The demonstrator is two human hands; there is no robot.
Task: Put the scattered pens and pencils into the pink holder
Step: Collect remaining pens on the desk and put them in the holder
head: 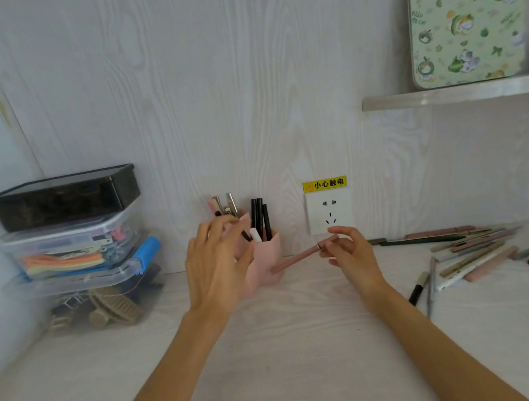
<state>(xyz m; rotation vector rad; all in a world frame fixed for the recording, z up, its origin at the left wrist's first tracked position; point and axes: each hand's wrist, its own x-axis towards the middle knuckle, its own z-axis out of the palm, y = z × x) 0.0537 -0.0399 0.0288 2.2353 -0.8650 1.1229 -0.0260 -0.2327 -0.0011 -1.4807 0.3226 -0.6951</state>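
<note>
Your right hand [351,252] pinches pink pencil [303,256] at fingertips (tip toward pink holder [266,266]); your left hand [214,267], fingers spread loose, empty, touches holder.

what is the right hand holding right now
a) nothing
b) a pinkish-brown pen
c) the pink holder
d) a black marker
b: the right hand pinches a pinkish-brown pen by one end, its other end pointing toward the pink holder.

Holder [265,266] at the desk's [280,353] back centre, pens [259,216] standing in it, stacked boxes [70,231] to its left, socket [329,210] on the wall right of it, loose pens [472,254] further right, shelf [464,92] above them
</note>
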